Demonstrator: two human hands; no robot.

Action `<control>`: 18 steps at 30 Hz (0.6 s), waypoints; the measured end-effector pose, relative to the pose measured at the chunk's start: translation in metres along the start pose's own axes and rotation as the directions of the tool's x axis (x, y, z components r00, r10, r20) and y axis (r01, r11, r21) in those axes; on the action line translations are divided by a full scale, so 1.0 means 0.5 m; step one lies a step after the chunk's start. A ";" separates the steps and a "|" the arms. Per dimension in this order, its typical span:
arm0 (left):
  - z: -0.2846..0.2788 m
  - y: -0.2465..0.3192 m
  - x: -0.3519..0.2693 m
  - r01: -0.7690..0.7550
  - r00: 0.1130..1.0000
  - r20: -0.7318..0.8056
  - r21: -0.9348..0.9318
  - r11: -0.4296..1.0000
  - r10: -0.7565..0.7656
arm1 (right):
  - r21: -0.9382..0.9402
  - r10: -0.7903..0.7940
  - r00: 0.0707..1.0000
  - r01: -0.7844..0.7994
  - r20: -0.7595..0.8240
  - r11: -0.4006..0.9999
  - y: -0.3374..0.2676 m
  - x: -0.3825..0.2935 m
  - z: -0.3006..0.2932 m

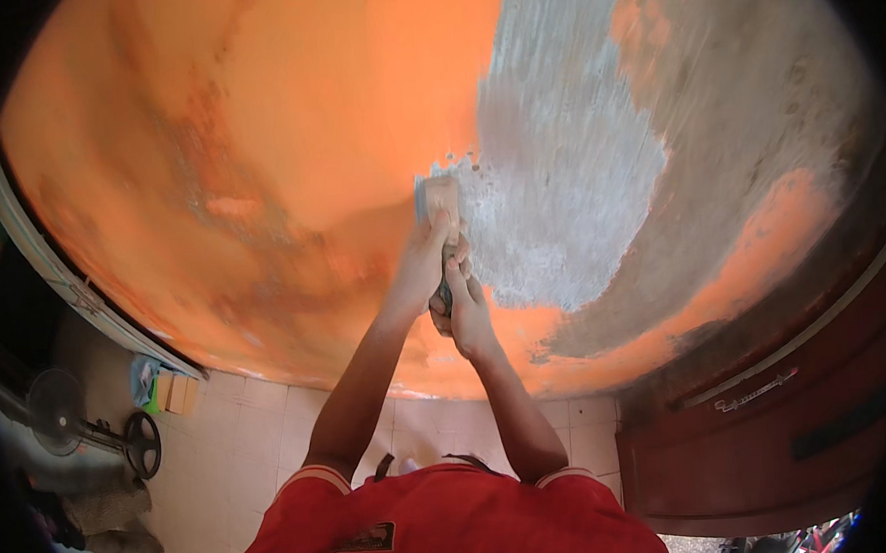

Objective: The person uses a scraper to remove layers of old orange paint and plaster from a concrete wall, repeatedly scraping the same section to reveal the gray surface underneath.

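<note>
Both of my hands hold one scraper (441, 194) against the orange-painted wall (314, 118). Its flat, pale, dusty head lies at the left border of a bared grey-white patch (558, 188). My left hand (420, 266) grips it near the head, the thumb lying along its face. Lower down, my right hand (468, 305) is closed around the dark handle, its thumb pointing up. The blade's edge is mostly hidden behind the head. Ragged paint edges and a few small pits show just above the tool. Brownish worn areas with orange remnants lie to the right of the patch.
A dark red door (752, 440) with a metal bolt (757, 391) stands at the lower right. Pale floor tiles (226, 445) lie below the wall. At lower left are a black fan (58, 413) with a round base and small boxes (177, 392) beside a bag.
</note>
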State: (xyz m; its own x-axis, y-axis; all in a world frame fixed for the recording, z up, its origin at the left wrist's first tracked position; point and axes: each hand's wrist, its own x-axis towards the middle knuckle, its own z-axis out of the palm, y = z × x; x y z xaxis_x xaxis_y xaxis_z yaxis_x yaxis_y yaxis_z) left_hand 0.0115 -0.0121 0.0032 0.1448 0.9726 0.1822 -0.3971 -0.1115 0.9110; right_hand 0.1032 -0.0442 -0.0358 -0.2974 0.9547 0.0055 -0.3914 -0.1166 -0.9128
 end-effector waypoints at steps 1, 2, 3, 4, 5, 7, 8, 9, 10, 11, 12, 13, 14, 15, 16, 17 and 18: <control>-0.002 -0.001 0.002 -0.013 1.000 0.007 0.009 1.000 0.013 | 0.002 -0.016 1.000 0.016 0.007 1.000 0.004 0.001 0.004; -0.007 -0.012 0.006 -0.015 0.999 0.031 0.020 1.000 0.014 | -0.018 -0.069 0.997 0.068 -0.041 0.998 0.014 0.006 0.004; -0.010 -0.018 0.010 -0.013 0.998 0.055 0.032 0.999 0.011 | -0.037 -0.120 0.989 0.118 -0.089 0.992 0.021 0.009 0.010; -0.012 -0.022 0.019 -0.023 0.998 0.063 0.041 0.999 0.021 | 0.026 -0.161 0.974 0.167 -0.158 0.986 0.028 0.017 0.024; -0.015 -0.024 0.030 -0.078 0.995 0.060 0.063 0.995 0.074 | 0.031 -0.175 0.972 0.182 -0.154 0.983 0.019 0.026 0.021; -0.004 -0.001 0.032 -0.122 0.992 0.048 0.099 0.988 0.118 | 0.065 -0.105 0.993 0.109 -0.057 0.992 -0.020 0.025 0.023; 0.019 0.022 0.033 -0.094 0.994 -0.045 0.040 0.995 0.096 | 0.087 -0.101 0.995 0.103 -0.027 0.991 -0.044 0.028 0.024; 0.034 0.040 0.034 -0.076 0.988 -0.136 -0.026 0.997 0.072 | 0.088 -0.106 0.994 0.108 -0.029 0.990 -0.058 0.030 0.029; 0.033 0.045 0.036 -0.077 0.989 -0.132 -0.024 0.997 0.073 | 0.070 -0.133 0.991 0.135 -0.025 0.988 -0.068 0.032 0.033; 0.030 0.051 0.038 -0.098 0.989 -0.108 0.034 0.995 0.101 | 0.052 -0.161 0.987 0.161 -0.019 0.986 -0.074 0.035 0.036; 0.026 0.052 0.038 -0.120 0.988 -0.088 0.081 0.989 0.127 | 0.044 -0.159 0.987 0.160 -0.019 0.986 -0.071 0.036 0.036; 0.024 0.054 0.037 -0.122 0.988 -0.091 0.074 0.990 0.128 | 0.040 -0.136 0.990 0.136 -0.024 0.990 -0.062 0.033 0.036; 0.021 0.056 0.034 -0.066 0.993 -0.097 0.064 0.996 0.073 | 0.035 -0.112 0.993 0.113 -0.029 0.993 -0.053 0.029 0.035; 0.021 0.055 0.032 -0.010 0.995 -0.100 0.057 0.998 0.016 | 0.031 -0.112 0.993 0.113 -0.031 0.993 -0.040 0.024 0.028; 0.019 0.041 0.032 -0.012 0.995 -0.098 0.059 0.998 0.018 | 0.076 -0.108 0.994 0.110 -0.032 0.991 -0.022 0.019 0.019; 0.017 0.016 0.032 0.014 0.996 -0.089 0.071 0.997 -0.007 | 0.121 -0.103 0.994 0.107 -0.033 0.987 -0.008 0.013 0.012; 0.015 0.007 0.029 0.042 0.996 -0.087 0.092 0.995 -0.034 | 0.131 -0.085 0.994 0.092 -0.063 0.987 -0.001 0.006 0.016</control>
State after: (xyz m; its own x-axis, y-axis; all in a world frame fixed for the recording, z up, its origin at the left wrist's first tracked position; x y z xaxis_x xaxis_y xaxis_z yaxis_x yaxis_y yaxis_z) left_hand 0.0190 0.0002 0.0121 0.0787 0.9898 0.1184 -0.3053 -0.0892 0.9481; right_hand 0.0957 -0.0433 -0.0323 -0.2078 0.9765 0.0571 -0.5276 -0.0627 -0.8472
